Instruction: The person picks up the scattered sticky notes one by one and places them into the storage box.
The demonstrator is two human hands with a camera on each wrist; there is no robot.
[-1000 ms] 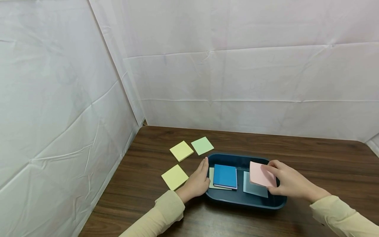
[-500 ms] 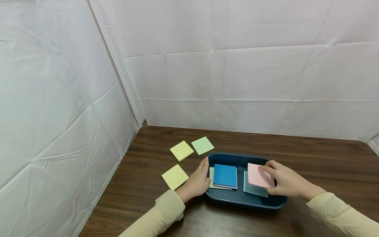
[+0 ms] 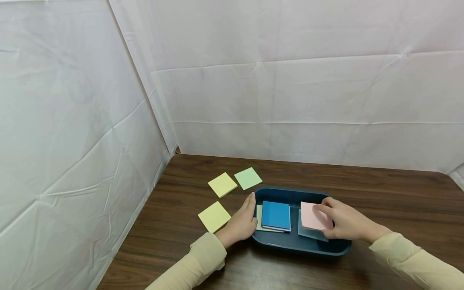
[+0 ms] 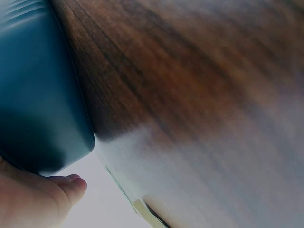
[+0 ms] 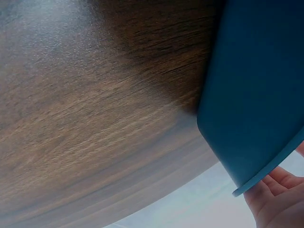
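Head view: the pink pad, square and nearly flat, is held by the right hand low over the right half of the dark blue tray, just above a grey-blue pad lying there. Being square, it has no real long axis; its edges run slightly skewed to the tray's sides, the near edge perhaps tipped up a little. The fingers are curled over its top with the thumb under the near edge, pinching it.

A likely slip, as I judge it: let go while skewed, the pad could land crooked on the grey-blue pad or lean on the tray's right wall, and a loose top sheet might curl.

The left hand rests with straight fingers against the tray's left wall, holding nothing. A blue pad sits on a pale one in the tray's left half. On the desk lie two yellow pads and a green pad. Both wrist views show only tray wall and wood.
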